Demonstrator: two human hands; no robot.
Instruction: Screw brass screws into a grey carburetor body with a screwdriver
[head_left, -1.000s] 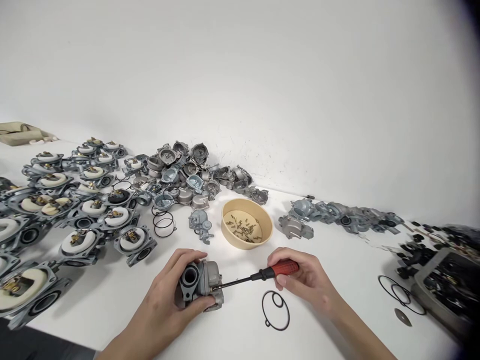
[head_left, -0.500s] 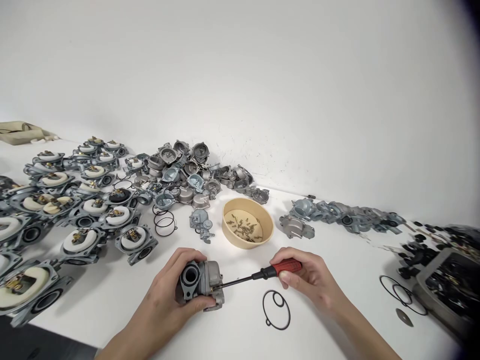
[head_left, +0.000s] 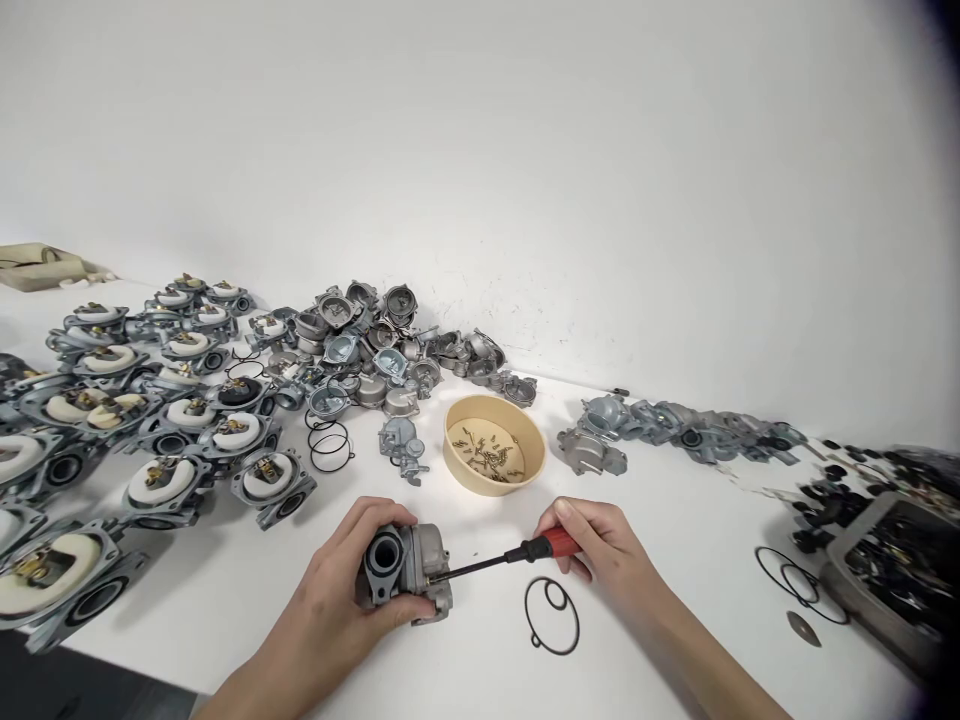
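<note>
My left hand (head_left: 337, 590) is closed around a grey metal carburetor (head_left: 420, 565), its round bore facing me and its bowl side turned to the right. In my right hand (head_left: 600, 550) is a screwdriver (head_left: 536, 549) with a red and black handle, gripped between thumb and fingers. The shaft runs leftward, and its tip meets a small brass-coloured screw at the carburetor's edge. A black rubber gasket ring (head_left: 576, 632) with a smaller ring inside lies on the table below the screwdriver. Behind the hands stands a tan round bowl (head_left: 456, 465) holding several small screws.
Carburetor bodies with white floats (head_left: 161, 482) crowd the left side. A heap of metal float bowls (head_left: 341, 350) lies at the back. Grey metal covers (head_left: 592, 450) form a row at back right. A metal tray (head_left: 855, 550) of black parts stands far right.
My right hand has shifted its hold on the screwdriver handle, the thumb now on top. The carburetor has moved slightly right and down; the tip stays at the screw.
</note>
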